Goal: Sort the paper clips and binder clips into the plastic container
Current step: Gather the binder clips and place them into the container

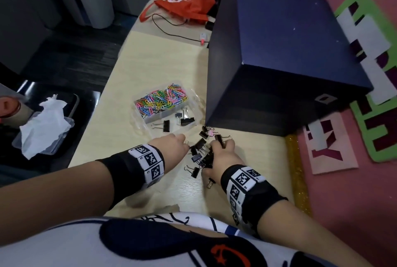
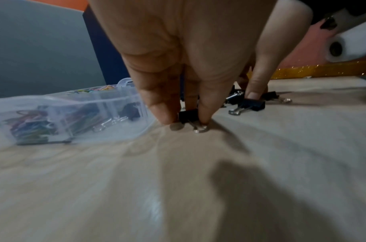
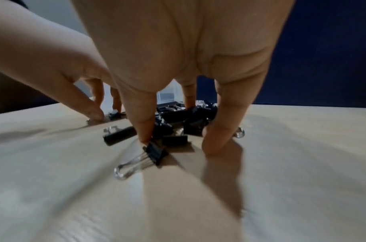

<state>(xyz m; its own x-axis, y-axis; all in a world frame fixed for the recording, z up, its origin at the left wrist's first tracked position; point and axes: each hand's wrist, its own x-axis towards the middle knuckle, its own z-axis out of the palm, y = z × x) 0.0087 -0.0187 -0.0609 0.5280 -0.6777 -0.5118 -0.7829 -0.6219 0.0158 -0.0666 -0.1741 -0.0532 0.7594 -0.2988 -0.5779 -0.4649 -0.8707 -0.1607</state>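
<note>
A clear plastic container (image 1: 198,103) sits mid-table, with coloured paper clips (image 1: 161,99) in its far section and three black binder clips (image 1: 184,119) in the near one. A heap of black binder clips (image 1: 199,145) lies just in front of it, a pink one (image 1: 211,133) at its far edge. My left hand (image 2: 186,120) pinches one small black binder clip (image 2: 188,114) against the table beside the container (image 2: 74,113). My right hand (image 3: 178,140) stands claw-like over the heap (image 3: 178,129), thumb and fingers curled round it with tips on the table.
A big dark blue box (image 1: 279,62) stands right behind the heap. A red bag (image 1: 187,7) and a black cable (image 1: 171,30) lie at the far end. Left of the table is a plastic lid with tissue (image 1: 43,129). A pink mat (image 1: 343,180) lies at right.
</note>
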